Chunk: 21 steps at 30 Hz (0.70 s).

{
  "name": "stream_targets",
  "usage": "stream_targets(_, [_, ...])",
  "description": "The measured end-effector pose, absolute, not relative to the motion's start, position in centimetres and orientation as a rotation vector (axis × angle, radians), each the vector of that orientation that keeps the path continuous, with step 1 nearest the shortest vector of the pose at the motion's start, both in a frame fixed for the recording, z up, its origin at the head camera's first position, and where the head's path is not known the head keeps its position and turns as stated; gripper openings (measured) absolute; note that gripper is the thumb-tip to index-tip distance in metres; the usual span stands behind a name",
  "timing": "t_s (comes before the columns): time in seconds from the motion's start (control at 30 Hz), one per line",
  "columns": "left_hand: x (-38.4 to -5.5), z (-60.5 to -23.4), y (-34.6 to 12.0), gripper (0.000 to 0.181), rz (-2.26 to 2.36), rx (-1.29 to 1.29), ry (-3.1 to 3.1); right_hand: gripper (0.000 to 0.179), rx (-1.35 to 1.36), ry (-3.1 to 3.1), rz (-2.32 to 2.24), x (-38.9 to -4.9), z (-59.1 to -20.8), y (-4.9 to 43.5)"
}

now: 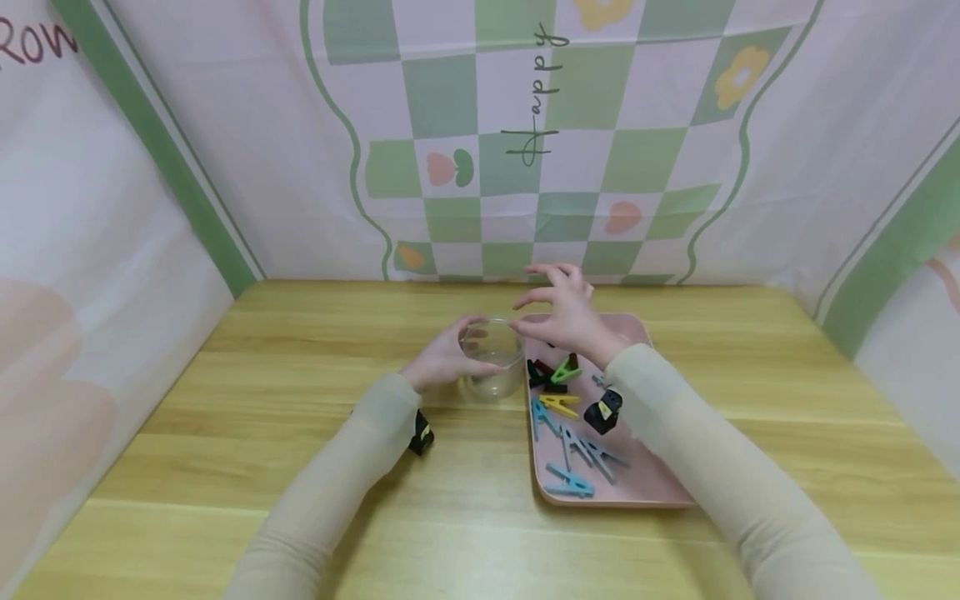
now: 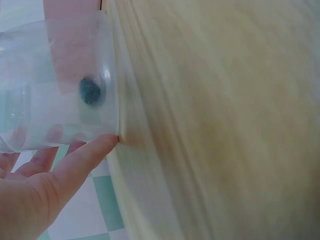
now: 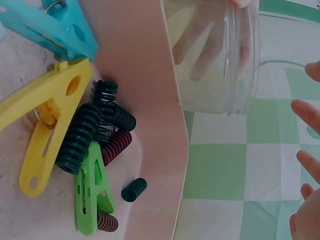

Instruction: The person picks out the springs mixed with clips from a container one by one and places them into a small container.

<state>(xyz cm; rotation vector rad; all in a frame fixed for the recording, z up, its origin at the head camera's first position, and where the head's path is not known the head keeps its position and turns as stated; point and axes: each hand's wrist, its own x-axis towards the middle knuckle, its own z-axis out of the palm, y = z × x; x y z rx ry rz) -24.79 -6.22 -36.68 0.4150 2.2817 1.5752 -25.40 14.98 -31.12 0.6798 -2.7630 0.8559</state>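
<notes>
In the head view my left hand (image 1: 438,362) holds a clear, round jar (image 1: 492,354) upright on the wooden table, thumb at the front and fingers behind. Close to the jar's rim, my right hand (image 1: 564,321) hovers over the far left part of a pink tray (image 1: 645,479), fingers spread and holding nothing visible. Inside the tray, the right wrist view shows dark green springs (image 3: 79,137), a dark red spring (image 3: 118,145) and a brown spring (image 3: 107,221). A dark round thing (image 2: 90,91) shows through the jar; I cannot tell whether it lies inside.
Also in the tray are a green clothespin (image 3: 86,205), a yellow clothespin (image 3: 35,162), several blue and grey ones such as a light blue clothespin (image 1: 576,482). A patterned cloth (image 1: 510,225) hangs behind the table (image 1: 450,517).
</notes>
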Motion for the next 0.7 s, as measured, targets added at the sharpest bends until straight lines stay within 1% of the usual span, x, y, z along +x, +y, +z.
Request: stream_targets(0.7, [-24.83,-36.84,-6.13,0.085,1.590,0.410,2.267,0.026,0.686,-2.793,0.861,-25.19,-30.48,15.84])
